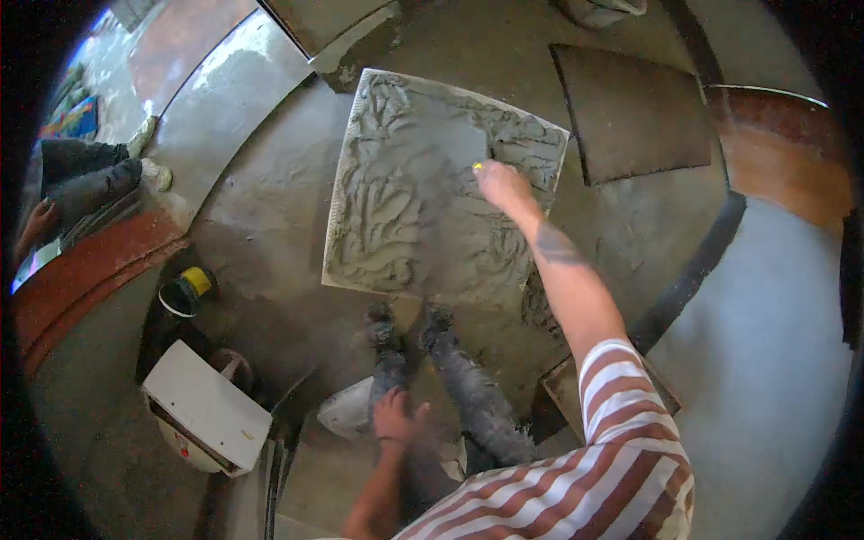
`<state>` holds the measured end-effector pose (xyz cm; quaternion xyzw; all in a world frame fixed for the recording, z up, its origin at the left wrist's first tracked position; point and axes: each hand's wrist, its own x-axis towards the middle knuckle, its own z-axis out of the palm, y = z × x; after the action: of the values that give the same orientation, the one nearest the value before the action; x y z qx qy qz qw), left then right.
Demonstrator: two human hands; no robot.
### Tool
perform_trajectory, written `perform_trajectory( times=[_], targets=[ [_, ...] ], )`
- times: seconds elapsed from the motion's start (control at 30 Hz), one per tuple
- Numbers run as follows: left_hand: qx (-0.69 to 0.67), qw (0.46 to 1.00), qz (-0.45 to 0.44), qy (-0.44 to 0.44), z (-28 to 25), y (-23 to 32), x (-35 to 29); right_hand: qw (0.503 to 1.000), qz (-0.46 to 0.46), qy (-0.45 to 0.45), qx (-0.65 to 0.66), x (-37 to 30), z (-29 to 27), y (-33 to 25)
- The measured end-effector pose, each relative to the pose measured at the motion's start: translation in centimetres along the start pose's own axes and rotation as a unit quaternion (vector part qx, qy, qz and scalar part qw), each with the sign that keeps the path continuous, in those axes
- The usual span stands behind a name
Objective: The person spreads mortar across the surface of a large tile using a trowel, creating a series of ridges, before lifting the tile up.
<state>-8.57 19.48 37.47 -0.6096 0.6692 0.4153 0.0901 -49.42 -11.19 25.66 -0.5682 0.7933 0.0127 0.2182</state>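
A square tile (338,209) lies before my feet, its top coated in ridged, wet grey mortar (387,216). Over its right half reaches my right hand (506,187), closed round the handle of a trowel (478,166) with a yellow end. The trowel's blade blends into the grey mortar, so its outline is hard to make out. A smoother patch shows just left of and beyond that hand. My left hand (397,417) rests on my left leg with its fingers apart and holds nothing.
Another dark square panel (634,115) lies at the far right. To the left stand a black tin with a yellow band (193,286) and a white box-like object (209,403). Another person's legs (94,184) show at the far left. A bucket (601,11) stands at the top edge.
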Motion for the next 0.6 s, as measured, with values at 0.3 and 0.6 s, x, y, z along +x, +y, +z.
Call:
perform_trajectory(
  times=[0.3, 0.6],
  targets=[
    [0.037, 0.999, -0.023, -0.005, -0.1, 0.8, 0.1, 0.996, 0.034, -0.048, 0.064, -1.6, -4.1, -3.5],
    [0.058, 0.998, -0.016, -0.029, 0.4, -0.4, -0.1, 0.984, -0.011, -0.177, 0.024, 3.4, -3.6, -3.3]
  ],
)
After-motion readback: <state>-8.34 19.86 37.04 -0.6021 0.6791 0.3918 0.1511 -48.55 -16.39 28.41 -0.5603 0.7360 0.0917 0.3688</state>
